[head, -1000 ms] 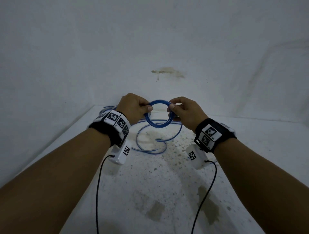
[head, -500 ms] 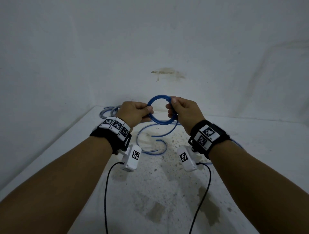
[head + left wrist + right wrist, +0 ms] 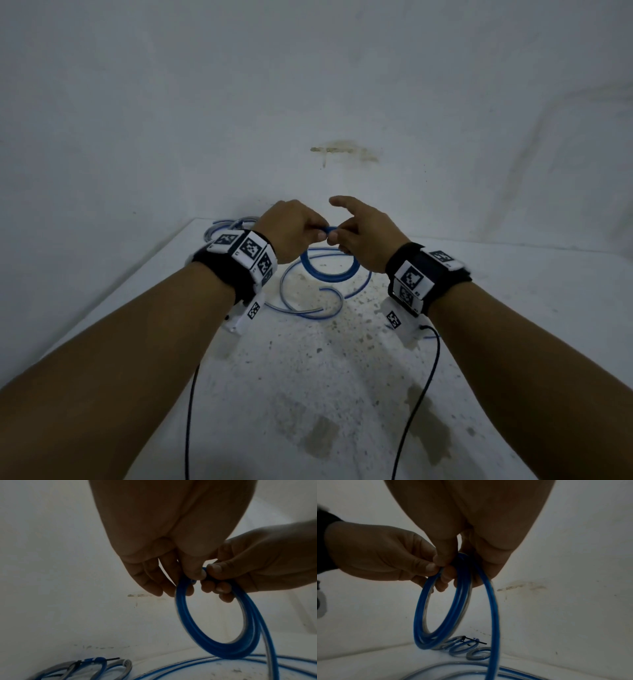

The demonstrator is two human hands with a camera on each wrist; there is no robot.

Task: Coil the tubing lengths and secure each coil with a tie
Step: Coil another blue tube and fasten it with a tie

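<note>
At the centre of the head view, both hands meet above a stained white tabletop [image 3: 308, 377] and share one coil of translucent blue plastic tubing [image 3: 329, 270]. The left hand [image 3: 291, 233] has its fingers curled, thumb and fingertips pinching the top of the coil; the right hand [image 3: 363, 236] pinches the same spot with thumb and lower fingers, its index finger held out straight and clear of the tubing. In the left wrist view the coil [image 3: 214, 622] hangs as a ring of a few stacked turns at lower right of the frame, below the two thumbs, which press side by side on its top. From the right wrist view the ring [image 3: 443, 601] fills the middle of the frame, and one loose strand of the same tubing [image 3: 493, 608] drops from the pinch on the right of the ring down to the tabletop. The uncoiled remainder of the tubing [image 3: 308, 308] lies in wide loops on the surface, just below the hands in the head view. At the far left corner of the table, a bundle of finished blue tubing coils [image 3: 471, 647] rests flat, bound by a thin black tie [image 3: 474, 640] whose free end sticks out to the right. Each forearm wears a black wrist strap with white square-patterned markers [image 3: 246, 253].
</note>
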